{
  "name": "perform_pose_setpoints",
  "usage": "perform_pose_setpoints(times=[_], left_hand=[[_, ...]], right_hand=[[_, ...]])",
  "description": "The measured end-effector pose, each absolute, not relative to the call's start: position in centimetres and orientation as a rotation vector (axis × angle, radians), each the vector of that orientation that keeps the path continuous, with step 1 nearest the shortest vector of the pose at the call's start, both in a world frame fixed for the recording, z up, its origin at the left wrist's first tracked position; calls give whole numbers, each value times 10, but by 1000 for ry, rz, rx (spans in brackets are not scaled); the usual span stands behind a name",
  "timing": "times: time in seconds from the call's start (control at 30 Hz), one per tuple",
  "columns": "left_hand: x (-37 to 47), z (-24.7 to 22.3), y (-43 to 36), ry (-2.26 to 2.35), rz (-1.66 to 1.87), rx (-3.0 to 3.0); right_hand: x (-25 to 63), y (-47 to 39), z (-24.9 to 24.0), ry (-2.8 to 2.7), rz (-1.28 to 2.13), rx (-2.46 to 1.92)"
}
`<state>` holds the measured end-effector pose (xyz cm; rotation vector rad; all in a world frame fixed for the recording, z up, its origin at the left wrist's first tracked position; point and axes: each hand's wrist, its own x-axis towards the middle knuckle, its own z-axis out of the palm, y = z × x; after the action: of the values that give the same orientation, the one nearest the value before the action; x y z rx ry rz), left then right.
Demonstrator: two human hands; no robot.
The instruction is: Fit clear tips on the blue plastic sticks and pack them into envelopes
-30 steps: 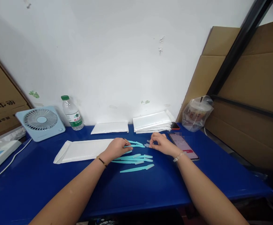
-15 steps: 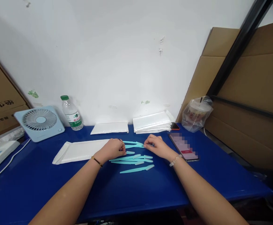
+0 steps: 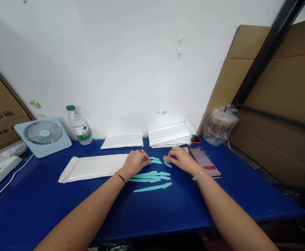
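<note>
My left hand (image 3: 137, 161) is closed around several turquoise eyebrow razors (image 3: 155, 160), their blade ends sticking out to the right past my fingertips. Fingers bent, my right hand (image 3: 180, 159) is closed over a small cluster of clear plastic blade caps (image 3: 168, 164); whether one is pinched in the fingers is hard to see. Below the hands, several more razors lie side by side on the blue table, blades to the right. The lowest razor (image 3: 152, 188) lies apart from the others. Part of the upper razors is hidden behind my left hand and wrist.
A long white padded envelope (image 3: 89, 168) lies left of my left hand. Against the wall are another white envelope (image 3: 121, 141) and a stack of them (image 3: 169, 135). A fan (image 3: 44, 136), a water bottle (image 3: 79, 126), a phone (image 3: 207, 164) and a bagged drink cup (image 3: 220, 125) stand or lie around.
My left hand has moved right and gathered up upper razors. My right hand has shifted slightly right, away from the razor tips, and the clear caps now show beneath it.
</note>
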<state>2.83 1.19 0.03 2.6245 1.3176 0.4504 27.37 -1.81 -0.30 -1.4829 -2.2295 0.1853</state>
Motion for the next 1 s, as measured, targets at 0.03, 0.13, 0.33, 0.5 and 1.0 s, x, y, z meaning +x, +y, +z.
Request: perform_pose_setpoints(times=[0.03,0.13,0.33,0.5,1.0], left_hand=[[28,1,12,1324,467,2619],[21,8,7,1279,425,2613],[8,15,-3,1097,62,2527],[16,9,1,1133,203,2574],[22,4,5,1201,457,2615]], right_hand=[[275,-18,-3,-2205,170,-1494],[270,-21,-3,-2186,197,-1453],[245,-33,-1,-2310,386,-1292],[235,-35,-2,-2396,431,-1213],[267,-36,9,-2404,375,-1392]])
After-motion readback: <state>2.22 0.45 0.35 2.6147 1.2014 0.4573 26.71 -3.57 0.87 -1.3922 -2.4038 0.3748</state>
